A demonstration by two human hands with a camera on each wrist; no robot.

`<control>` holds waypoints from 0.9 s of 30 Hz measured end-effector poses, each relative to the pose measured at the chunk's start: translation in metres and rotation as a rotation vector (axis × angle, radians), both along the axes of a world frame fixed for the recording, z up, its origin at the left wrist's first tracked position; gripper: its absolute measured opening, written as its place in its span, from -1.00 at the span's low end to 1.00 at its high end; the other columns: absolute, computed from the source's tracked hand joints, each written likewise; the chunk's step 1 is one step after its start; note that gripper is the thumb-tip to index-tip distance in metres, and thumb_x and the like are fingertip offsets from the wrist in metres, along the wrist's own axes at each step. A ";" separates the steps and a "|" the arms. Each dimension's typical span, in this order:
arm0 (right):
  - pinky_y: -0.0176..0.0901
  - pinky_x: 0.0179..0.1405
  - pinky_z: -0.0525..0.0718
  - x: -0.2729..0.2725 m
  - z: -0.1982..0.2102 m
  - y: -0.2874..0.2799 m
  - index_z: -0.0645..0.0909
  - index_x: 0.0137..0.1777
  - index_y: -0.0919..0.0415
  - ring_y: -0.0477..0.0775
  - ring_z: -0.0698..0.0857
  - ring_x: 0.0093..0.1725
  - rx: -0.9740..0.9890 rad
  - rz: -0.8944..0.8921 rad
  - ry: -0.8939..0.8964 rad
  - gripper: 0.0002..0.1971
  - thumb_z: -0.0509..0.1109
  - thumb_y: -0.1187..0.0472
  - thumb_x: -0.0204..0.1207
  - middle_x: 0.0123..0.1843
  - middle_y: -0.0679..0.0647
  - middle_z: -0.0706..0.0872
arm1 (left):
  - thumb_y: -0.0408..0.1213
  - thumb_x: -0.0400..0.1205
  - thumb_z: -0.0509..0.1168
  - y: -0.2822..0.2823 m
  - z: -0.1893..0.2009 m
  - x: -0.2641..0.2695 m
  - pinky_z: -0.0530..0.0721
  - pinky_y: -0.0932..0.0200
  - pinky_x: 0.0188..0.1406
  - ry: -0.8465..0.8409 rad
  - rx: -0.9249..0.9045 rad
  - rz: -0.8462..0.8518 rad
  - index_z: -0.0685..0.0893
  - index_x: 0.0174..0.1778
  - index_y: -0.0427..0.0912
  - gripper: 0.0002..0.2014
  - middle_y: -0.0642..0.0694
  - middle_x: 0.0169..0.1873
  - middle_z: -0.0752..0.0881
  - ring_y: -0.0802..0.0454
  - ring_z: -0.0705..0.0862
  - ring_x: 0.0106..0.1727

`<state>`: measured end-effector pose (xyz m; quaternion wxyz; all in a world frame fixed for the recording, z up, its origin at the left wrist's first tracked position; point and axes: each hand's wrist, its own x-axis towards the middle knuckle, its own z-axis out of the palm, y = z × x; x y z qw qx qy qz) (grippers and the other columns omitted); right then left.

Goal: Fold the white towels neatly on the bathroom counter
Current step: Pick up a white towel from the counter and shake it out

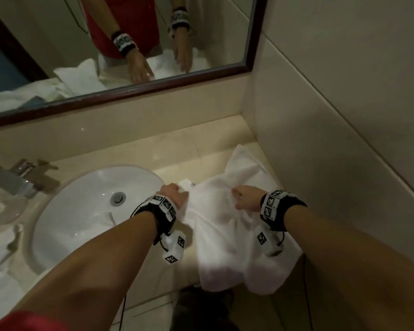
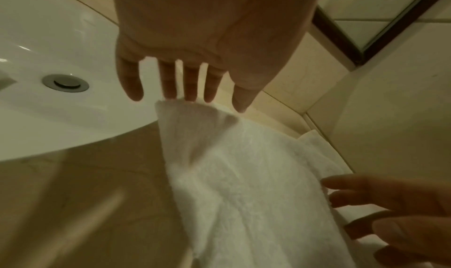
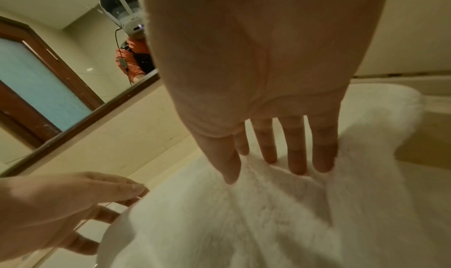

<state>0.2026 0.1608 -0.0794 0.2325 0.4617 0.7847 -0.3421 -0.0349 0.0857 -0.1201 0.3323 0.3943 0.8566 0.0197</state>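
Risk: towel [image 1: 227, 225] overhangs worktop [image 1: 177, 151] front edge; our left hand [image 1: 173, 193] and right hand [image 1: 246, 199] fingers lie straight, w/o grip, so it may slide off.

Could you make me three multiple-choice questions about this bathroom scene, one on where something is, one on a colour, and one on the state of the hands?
1. Where does the white towel lie?
A. In the sink
B. On the counter to the right of the sink
C. On the floor

2. What colour is the mirror frame?
A. Dark brown
B. White
C. Silver

3. How are the left hand and the right hand set?
A. Both clenched in fists
B. Both hanging at the person's sides
C. Both with straight fingers on the towel

Answers: 1 B, the towel is spread on the counter beside the sink. 2 A, the wood looks dark brown. 3 C, the wrist views show straight fingers at the cloth.
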 end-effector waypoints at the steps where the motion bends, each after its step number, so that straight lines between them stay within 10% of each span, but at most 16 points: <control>1: -0.06 0.27 0.50 0.000 -0.001 0.002 0.35 0.53 0.26 0.22 0.53 0.38 0.002 -0.008 0.008 -0.46 0.36 0.16 0.59 0.46 0.22 0.51 | 0.10 0.61 0.23 0.001 -0.001 0.000 0.52 -0.13 0.39 0.031 -0.013 0.032 0.46 0.49 -0.13 -0.42 -0.26 0.43 0.50 -0.31 0.54 0.38; 12: 0.01 0.34 0.55 0.004 -0.007 0.012 -0.04 0.71 0.05 0.23 0.54 0.41 -0.022 -0.074 0.071 -0.17 0.39 0.13 0.56 0.54 0.19 0.47 | -0.14 0.58 0.38 0.012 -0.008 -0.004 0.65 0.00 0.14 0.012 -0.002 0.109 0.60 0.27 -0.33 -0.58 -0.31 0.16 0.69 -0.27 0.68 0.18; 17: 0.02 0.32 0.56 -0.002 -0.003 0.021 0.03 0.69 0.09 0.24 0.57 0.37 -0.050 -0.056 0.070 -0.23 0.38 0.16 0.58 0.47 0.20 0.52 | -0.25 0.54 0.29 0.025 0.008 -0.010 0.63 0.19 -0.20 -0.268 0.228 0.269 0.66 0.04 -0.14 -0.81 -0.16 -0.10 0.72 -0.15 0.68 -0.12; 21: 0.00 0.48 0.43 -0.016 -0.002 0.039 0.15 0.67 0.18 0.25 0.44 0.50 0.091 -0.056 0.086 -0.37 0.28 0.19 0.64 0.57 0.25 0.39 | -0.40 0.50 0.31 0.041 0.032 -0.022 0.39 0.27 -0.50 -0.414 0.509 0.425 0.48 -0.40 -0.13 -0.80 -0.08 -0.47 0.51 -0.04 0.49 -0.40; 27: -0.14 0.57 0.19 -0.036 -0.012 0.068 0.18 0.67 0.09 0.13 0.18 0.67 0.214 -0.107 0.132 -0.50 0.07 0.26 0.74 0.73 0.10 0.00 | -0.34 0.33 0.32 0.058 0.058 -0.057 0.29 0.20 -0.54 -0.602 0.629 0.643 0.44 -0.45 -0.08 -0.84 -0.12 -0.52 0.43 -0.01 0.39 -0.50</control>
